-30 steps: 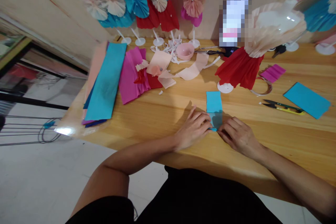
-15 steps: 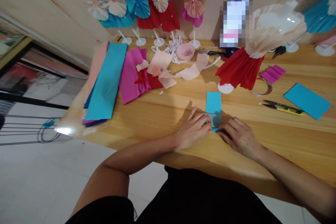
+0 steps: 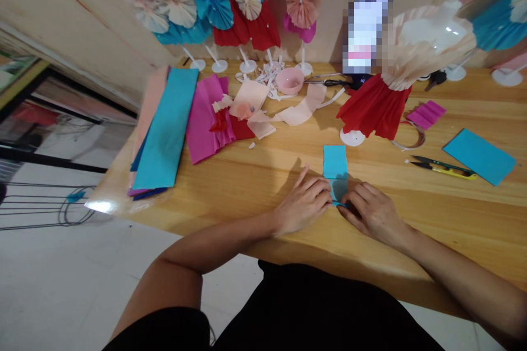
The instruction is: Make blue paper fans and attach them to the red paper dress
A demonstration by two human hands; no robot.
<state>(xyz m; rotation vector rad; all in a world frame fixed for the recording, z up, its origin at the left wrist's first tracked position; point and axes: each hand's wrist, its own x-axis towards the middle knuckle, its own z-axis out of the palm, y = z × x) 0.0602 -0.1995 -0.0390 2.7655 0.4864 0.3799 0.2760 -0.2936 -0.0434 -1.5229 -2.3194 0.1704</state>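
Observation:
A small bright blue paper strip (image 3: pixel 335 162) lies upright on the wooden table (image 3: pixel 247 189), its lower end pinched between my two hands. My left hand (image 3: pixel 302 204) presses on the strip's left edge, with the index finger stretched out on the wood. My right hand (image 3: pixel 370 214) grips the lower right corner, and its fingertips cover part of the paper. That lower end looks folded over, but my fingers hide most of it.
Long blue, pink and magenta crepe paper sheets lie at the left. Paper scraps, a pink bowl (image 3: pixel 289 81) and scissors sit at the back. To the right are a red pleated paper decoration (image 3: pixel 374 107), yellow-handled snips (image 3: pixel 442 169) and a blue sheet (image 3: pixel 480 156).
My right hand has shifted slightly left, closer in on the strip's lower end. My left hand has barely moved, and the strip stays in about the same place.

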